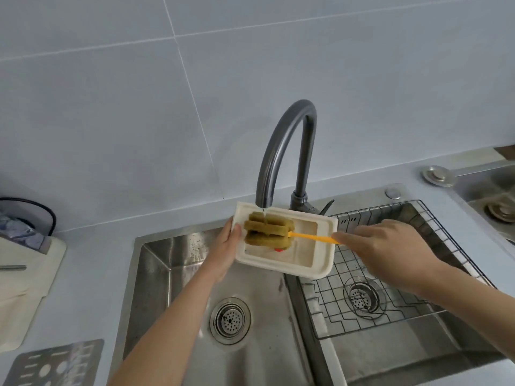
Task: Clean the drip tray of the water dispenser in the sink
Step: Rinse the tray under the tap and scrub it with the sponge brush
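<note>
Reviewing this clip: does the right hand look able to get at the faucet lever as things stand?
Probably yes. The faucet lever sticks out past the far corner of the drip tray, with nothing between it and the right hand; but that hand grips the brush handle.

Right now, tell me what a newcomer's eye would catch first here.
Centre frame, the left hand holds a white drip tray under the grey tap, over the steel sink. A green sponge brush lies in the tray, its orange handle pinched by the right hand. A wire rack sits in the right basin.
</note>
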Available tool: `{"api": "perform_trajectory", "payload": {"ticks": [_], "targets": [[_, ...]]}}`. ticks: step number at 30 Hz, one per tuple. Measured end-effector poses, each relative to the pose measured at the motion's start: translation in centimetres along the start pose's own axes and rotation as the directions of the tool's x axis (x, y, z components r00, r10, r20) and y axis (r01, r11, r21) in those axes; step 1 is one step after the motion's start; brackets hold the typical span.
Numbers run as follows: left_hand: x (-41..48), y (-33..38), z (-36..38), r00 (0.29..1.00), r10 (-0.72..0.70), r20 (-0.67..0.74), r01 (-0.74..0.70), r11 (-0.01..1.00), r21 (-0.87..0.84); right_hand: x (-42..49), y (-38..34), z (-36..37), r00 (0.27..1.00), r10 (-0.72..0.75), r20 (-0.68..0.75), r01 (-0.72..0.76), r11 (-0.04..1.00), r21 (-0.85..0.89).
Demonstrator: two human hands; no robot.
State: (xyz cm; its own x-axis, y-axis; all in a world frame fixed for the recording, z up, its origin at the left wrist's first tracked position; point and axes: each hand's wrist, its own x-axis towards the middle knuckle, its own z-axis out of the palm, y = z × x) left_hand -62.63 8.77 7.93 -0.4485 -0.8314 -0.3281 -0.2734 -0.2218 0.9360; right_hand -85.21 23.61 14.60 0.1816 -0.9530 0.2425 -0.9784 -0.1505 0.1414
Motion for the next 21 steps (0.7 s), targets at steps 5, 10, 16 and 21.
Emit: {"api": "perform_trajectory", "payload": {"ticks": [5, 10, 16, 21], "targets": [[1.0, -0.1, 0.9, 0.999, -0.033, -0.011, 0.032, 0.998, -0.049, -0.5, -0.5, 0.9, 0.992, -0.092, 0.082, 0.095, 0.995, -0.033], [0.9, 0.1, 0.9, 0.999, 0.041, -0.008, -0.04, 0.993, 0.113, -0.8, 0.0, 1.2, 0.964, -0.202, 0.176, 0.207, 0.978, -0.012], [0.6, -0.7, -1.2, 0.995, 0.087, -0.05, -0.08, 0.989, 0.122, -0.4, 1.6, -1.3, 0.97, -0.166, 0.177, 0.172, 0.985, -0.02], [0.0, -0.9, -3.2, 0.988, 0.09, -0.129, -0.066, 0.981, 0.181, -0.7, 2.0, -1.2, 0.989, -0.149, -0.005, 0.148, 0.976, 0.157]]}}
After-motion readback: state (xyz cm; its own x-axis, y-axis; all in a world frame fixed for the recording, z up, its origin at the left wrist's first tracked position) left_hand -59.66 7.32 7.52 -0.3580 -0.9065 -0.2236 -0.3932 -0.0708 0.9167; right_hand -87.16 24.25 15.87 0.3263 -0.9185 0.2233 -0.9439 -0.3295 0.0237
